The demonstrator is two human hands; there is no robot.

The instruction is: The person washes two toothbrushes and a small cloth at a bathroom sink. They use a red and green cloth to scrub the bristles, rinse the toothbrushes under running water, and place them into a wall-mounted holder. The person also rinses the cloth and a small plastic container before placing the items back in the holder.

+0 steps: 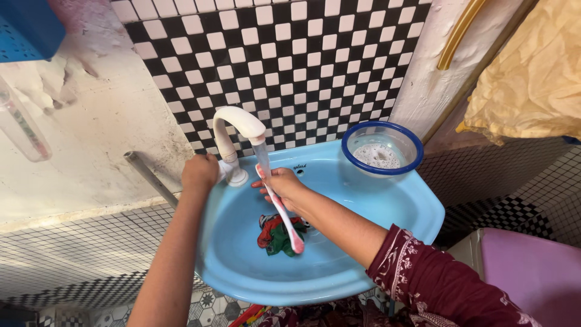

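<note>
Tiles [315, 66] in black and white checks are covering the wall behind everything, with a bare plastered patch running beside them on the left. Below, a pale blue sink [387, 206] is taking up the middle of the view; a small dark mark is sitting on its back rim near the tap, too small to tell more. In the basin a crumpled red and green cloth [275, 235] is lying near the drain. A yellow cloth [532, 79] is hanging at the upper right, and a blue box [27, 27] is showing at the upper left corner. On the sink's right back corner a clear bowl [382, 148] with a blue rim is standing, holding a little white foam. A white tap [235, 139] is rising from the back rim, with water running from its spout. The left hand [200, 172] is clenching around the tap's base. The right hand [279, 184] is gripping a pink and white toothbrush [283, 215] under the stream, fingers wrapped round the handle, the brush slanting down over the cloth.
</note>
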